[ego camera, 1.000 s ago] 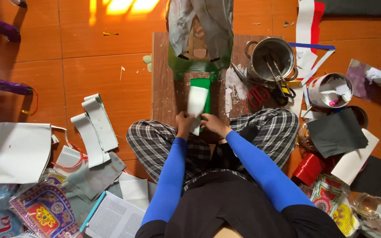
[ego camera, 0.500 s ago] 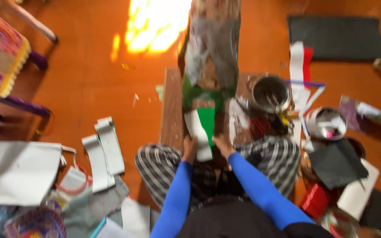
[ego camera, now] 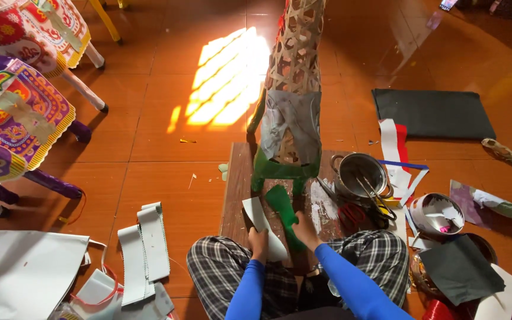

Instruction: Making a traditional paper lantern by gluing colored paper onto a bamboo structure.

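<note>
**Two paper strips at the board's near edge**

We cannot see our fingertips: both curl under the strips. Our left hand (ego camera: 259, 240) grips a white strip (ego camera: 262, 220), our right hand (ego camera: 304, 228) a green strip (ego camera: 282, 204), over the wooden board (ego camera: 235, 195). A woven frame (ego camera: 294, 89) stands ahead; bare floor (ego camera: 167, 148) lies left.

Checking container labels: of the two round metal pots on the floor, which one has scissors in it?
The larger steel pot nearer the woven figure; scissor handles stick out. The smaller tin farther right holds only white and pink scraps.
</note>
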